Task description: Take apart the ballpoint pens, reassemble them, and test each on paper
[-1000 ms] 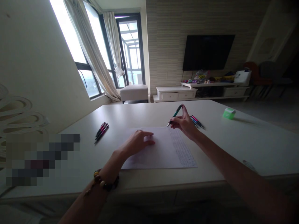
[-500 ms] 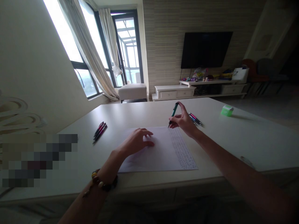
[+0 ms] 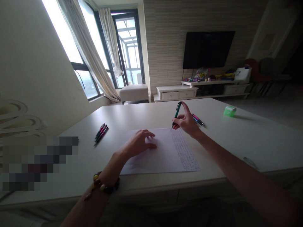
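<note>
smooth white tabletop (image 3: 248,148), thin paper (image 3: 151,157), slim green pen (image 3: 177,111)

Figure: free room around the sheet of paper (image 3: 158,160) on the bench (image 3: 255,148).

A hand could pass over the bench between the left pens (image 3: 101,134) and the sheet, or past the right pens (image 3: 199,120) towards the green block (image 3: 229,111). The left hand (image 3: 138,144) covers part of the sheet; the right hand (image 3: 187,122), raising a green pen (image 3: 177,111), sits just beside the right pens.

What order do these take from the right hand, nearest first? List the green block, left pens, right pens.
Right hand, holding a green pen:
1. Right pens, just beside it.
2. Green block, farther right.
3. Left pens, far to its left.
</note>
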Motion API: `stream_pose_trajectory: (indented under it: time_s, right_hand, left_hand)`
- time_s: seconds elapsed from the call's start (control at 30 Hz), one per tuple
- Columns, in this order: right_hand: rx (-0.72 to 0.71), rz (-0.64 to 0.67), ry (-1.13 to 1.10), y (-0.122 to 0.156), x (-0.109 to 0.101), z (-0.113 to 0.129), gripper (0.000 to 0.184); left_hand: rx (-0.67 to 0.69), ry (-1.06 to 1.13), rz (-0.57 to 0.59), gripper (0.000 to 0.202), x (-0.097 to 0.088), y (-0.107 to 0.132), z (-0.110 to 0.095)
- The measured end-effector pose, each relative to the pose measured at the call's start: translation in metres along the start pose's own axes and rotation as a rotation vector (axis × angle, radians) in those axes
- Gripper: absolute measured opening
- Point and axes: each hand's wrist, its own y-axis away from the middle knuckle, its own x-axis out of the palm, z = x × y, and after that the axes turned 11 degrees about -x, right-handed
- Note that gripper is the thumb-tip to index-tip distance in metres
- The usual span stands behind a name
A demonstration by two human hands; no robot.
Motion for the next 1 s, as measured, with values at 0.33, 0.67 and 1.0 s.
stream_pose_trajectory:
  time_s: [0.33,0.67,1.0]
  right_hand:
    - [-0.105,0.069,0.116,0.004,0.002,-0.002,0.087]
    - [-0.068,0.040,0.064,0.005,0.004,0.005,0.087]
    - [-0.038,0.038,0.123,0.000,0.004,-0.002,0.043]
  left_hand:
    - [0.000,-0.001,0.000,0.042,0.000,0.000,0.000]
    - [0.009,-0.018,-0.015,0.042,0.002,-0.001,0.002]
    - [-0.001,-0.009,0.001,0.044,0.000,-0.001,0.001]
